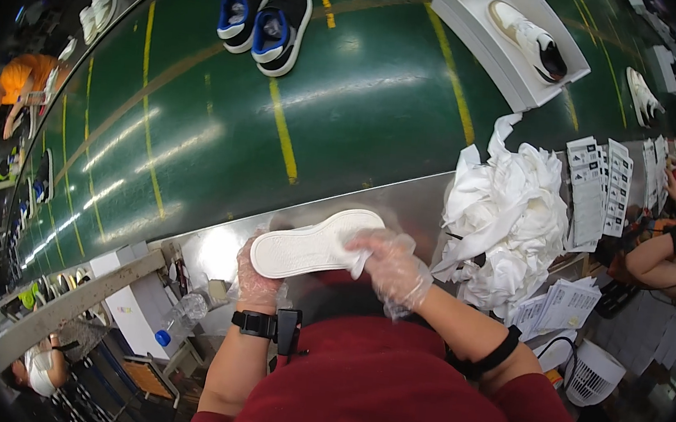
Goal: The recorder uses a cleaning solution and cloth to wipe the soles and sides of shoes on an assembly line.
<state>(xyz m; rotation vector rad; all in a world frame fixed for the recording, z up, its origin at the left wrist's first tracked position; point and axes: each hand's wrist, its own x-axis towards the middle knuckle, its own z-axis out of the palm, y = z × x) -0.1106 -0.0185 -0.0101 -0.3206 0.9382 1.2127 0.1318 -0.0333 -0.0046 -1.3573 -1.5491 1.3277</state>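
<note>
A white shoe sole (301, 250) faces up in front of me; the upper, if there is one beneath it, is hidden. My left hand (258, 282), in a clear plastic glove, grips its left end from the side. My right hand (394, 271), gloved the same way, is closed over the right end. A small piece of white cloth (359, 263) pokes out from under its fingers and rests against the sole.
A crumpled heap of white cloths (510, 217) lies to the right, beside printed label sheets (586, 184). On the green conveyor belt (223, 125) sit dark shoes (281, 28) and an open white box (488, 41) with a white shoe (525, 37). A plastic bottle (187, 310) stands left.
</note>
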